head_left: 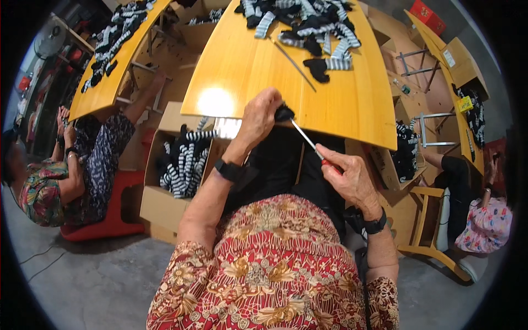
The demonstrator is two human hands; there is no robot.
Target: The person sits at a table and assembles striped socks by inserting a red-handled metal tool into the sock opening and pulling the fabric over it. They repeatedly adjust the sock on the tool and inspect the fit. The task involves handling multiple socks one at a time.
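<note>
My left hand [256, 120] is closed on a black sock [284, 114], holding it at the near edge of the yellow wooden table [236, 71]. In my right hand [353, 179] is a thin metal rod tool [304, 135] with a red handle. The tip of its shaft meets the black fabric; whether it goes inside I cannot make out. Farther up the table lies a heap of black and grey-white striped socks [311, 25]. A thin dark stick [295, 66] rests at an angle between that heap and my hands.
Left of my legs stands a cardboard box [165, 212] filled with striped socks; another sock-filled box [383, 165] is at my right. One person [47, 187] sits on a red chair at the left table. Another person [484, 220] sits far right, by a wooden chair [426, 220].
</note>
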